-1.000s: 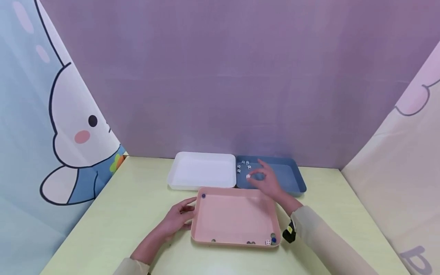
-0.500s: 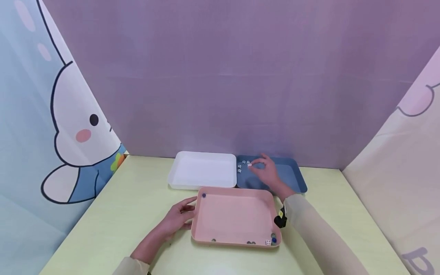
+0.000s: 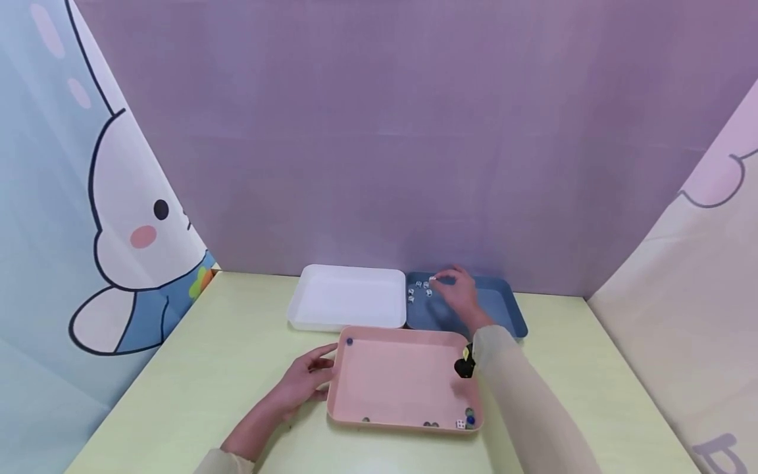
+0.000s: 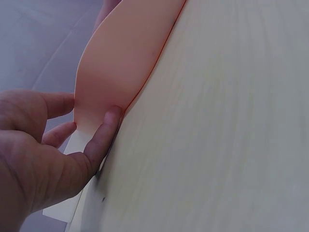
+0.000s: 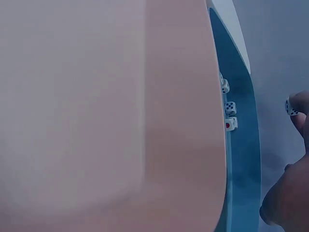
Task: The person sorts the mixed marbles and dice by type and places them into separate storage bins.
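My right hand [image 3: 458,296] is over the blue tray [image 3: 497,306] at the back right, pinching a white die [image 5: 291,107] between thumb and a finger. In the right wrist view that die is beyond the tray's rim, apart from the other dice. Several white dice [image 5: 231,108] lie in the tray's left part. My left hand [image 3: 302,382] is at the left side of the pink tray [image 3: 403,375]; in the left wrist view its fingertips touch the tray's outer wall, one low near the table. Another die [image 3: 460,424] lies in the pink tray's near right corner.
A blue marble [image 3: 470,419] and greenish ones are by the corner die, with more small marbles [image 3: 431,424] along the near wall. A dark blue marble [image 3: 350,342] sits far left in the pink tray. Beside the blue tray stands a white tray [image 3: 349,296], before a purple cloth [image 3: 379,131].
My right hand has moved toward the back of the blue tray, carrying the die past the others. The left hand has stayed at the pink tray's side.
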The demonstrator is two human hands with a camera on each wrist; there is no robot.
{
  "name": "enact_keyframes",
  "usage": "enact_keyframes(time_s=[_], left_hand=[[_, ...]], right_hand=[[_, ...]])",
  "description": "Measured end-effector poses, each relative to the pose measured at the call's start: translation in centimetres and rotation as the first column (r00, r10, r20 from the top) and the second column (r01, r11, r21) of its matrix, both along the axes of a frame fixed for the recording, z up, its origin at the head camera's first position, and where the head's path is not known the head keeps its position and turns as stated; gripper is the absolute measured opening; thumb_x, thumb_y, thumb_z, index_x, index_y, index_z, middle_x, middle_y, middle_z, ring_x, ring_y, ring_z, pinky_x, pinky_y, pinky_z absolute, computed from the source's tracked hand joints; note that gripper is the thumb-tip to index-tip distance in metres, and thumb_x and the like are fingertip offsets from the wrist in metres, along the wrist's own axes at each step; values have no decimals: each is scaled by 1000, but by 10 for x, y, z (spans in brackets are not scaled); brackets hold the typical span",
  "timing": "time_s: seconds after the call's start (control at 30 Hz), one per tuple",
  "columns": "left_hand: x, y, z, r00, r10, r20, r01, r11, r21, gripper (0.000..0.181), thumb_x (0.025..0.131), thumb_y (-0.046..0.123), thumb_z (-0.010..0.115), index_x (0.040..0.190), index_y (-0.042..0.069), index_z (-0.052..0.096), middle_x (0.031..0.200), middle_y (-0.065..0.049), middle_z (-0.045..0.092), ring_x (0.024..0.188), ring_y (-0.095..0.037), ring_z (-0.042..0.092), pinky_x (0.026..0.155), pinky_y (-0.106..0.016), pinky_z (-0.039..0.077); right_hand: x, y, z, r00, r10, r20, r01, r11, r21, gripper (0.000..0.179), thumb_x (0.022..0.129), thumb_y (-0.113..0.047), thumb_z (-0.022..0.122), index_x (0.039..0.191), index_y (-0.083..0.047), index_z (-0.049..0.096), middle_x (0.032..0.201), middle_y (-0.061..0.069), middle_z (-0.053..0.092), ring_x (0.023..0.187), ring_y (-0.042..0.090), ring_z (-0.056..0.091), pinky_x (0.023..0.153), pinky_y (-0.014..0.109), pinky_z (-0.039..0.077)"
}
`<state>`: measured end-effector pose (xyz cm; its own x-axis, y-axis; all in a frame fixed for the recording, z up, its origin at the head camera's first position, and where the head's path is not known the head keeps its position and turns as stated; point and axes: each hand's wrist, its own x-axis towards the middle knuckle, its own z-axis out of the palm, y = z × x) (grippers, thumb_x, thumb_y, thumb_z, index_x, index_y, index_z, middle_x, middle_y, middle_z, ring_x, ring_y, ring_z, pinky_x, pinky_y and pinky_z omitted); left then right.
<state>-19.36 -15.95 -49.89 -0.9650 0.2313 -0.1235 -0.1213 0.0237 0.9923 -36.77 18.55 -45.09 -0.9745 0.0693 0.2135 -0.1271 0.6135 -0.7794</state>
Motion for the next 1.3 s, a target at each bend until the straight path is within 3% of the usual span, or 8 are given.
enact_keyframes(time_s=[0.37,0.6,0.83,1.13,1.3], left_hand=[[-1,2,1,1000,-8,-10,9,1000,7,54,96,7,59,147,5,41,118,-23,45,97,-26,53,71,-41,57],[-1,3,0,1000,-19,1,19,1000,8,55,96,9,60,147,6,40,120,-23,45,98,-27,54,73,-41,57],[1,5,1,1000,-19,10,19,1000,17,56,95,8,60,147,7,40,121,-23,45,99,-27,54,74,-42,57],[1,5,0,1000,-18,10,18,1000,20,55,95,8,60,147,7,41,121,-23,45,99,-28,54,74,-42,57],[0,5,1,1000,-17,10,16,1000,19,55,96,8,60,147,8,41,121,-23,45,99,-28,53,73,-42,57]], right_hand=[[-14,-4,2,995,-59,82,59,998,2,30,88,-38,69,106,-14,73,155,12,29,141,40,22,108,65,14],[-15,-1,2,994,-38,106,52,990,-129,32,88,-33,71,110,-11,72,153,13,31,141,37,22,109,57,27],[-13,1,-3,993,-10,121,39,970,-239,31,89,-26,72,113,-8,70,140,12,47,131,34,39,102,54,38],[-12,1,-4,993,-39,110,57,986,-159,31,90,-25,72,115,-7,70,145,14,43,136,35,33,105,54,35],[-11,1,-1,994,-26,108,43,987,-152,28,89,-24,72,111,-6,71,135,13,53,127,34,44,100,52,41]])
